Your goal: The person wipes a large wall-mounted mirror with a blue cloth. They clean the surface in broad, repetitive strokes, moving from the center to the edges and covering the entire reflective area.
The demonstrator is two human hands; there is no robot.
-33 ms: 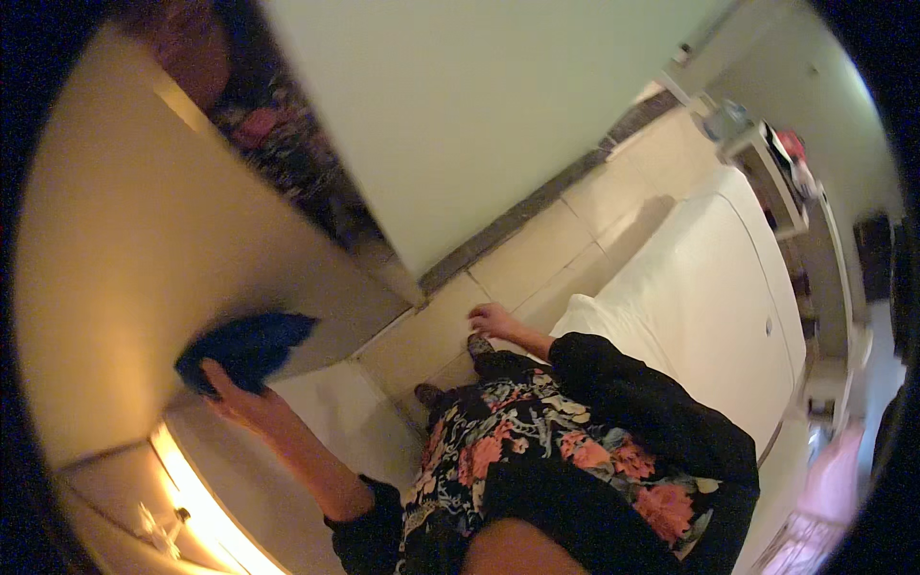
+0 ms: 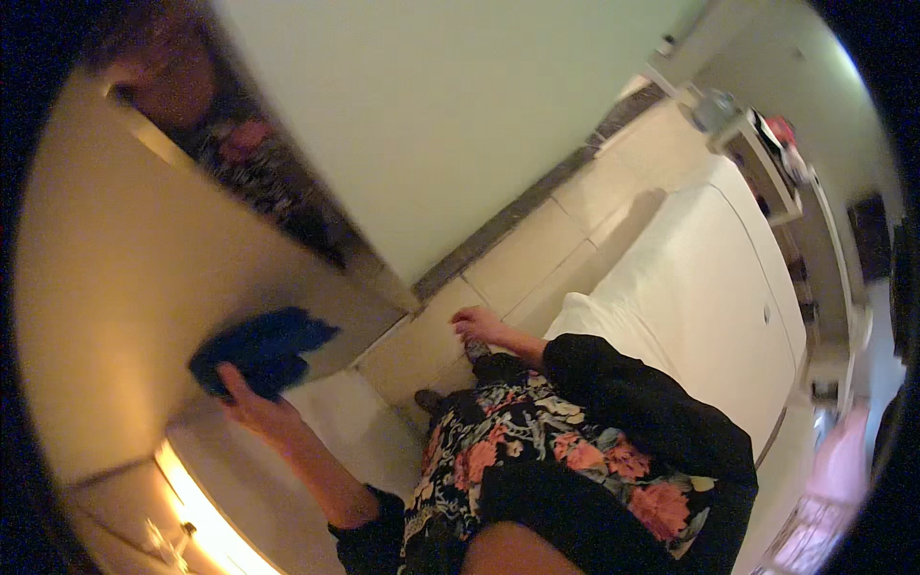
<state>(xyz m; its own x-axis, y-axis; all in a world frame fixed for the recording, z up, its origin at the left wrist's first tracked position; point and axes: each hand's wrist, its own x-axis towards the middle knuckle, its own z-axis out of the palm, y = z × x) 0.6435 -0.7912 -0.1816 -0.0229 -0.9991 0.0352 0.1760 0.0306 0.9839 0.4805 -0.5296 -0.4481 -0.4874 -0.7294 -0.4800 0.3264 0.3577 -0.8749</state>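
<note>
A dark blue cloth [image 2: 268, 350] is gripped in my left hand [image 2: 257, 410], with the thumb lying over it. The bunched cloth lies against or close beside a tan upright panel [image 2: 144, 259]; I cannot tell whether it touches. My right hand [image 2: 482, 326] hangs in front of me above the tiled floor, its fingers loosely bent and nothing seen in them. Below it, part of my shoe shows. My floral garment [image 2: 537, 431] and black sleeves fill the lower middle.
A pale green wall or panel [image 2: 441, 115] rises ahead, with a dark baseboard [image 2: 517, 235] along its foot. To the right stands a bed with a white sheet [image 2: 690, 278], shelves [image 2: 767, 172] beyond it. A glowing lamp strip [image 2: 216, 522] is at lower left. A dark reflective strip [image 2: 254, 163] mirrors floral fabric.
The blue cloth and my left hand have shifted slightly right in the picture. My right hand sits a little farther left, and the view has turned slightly.
</note>
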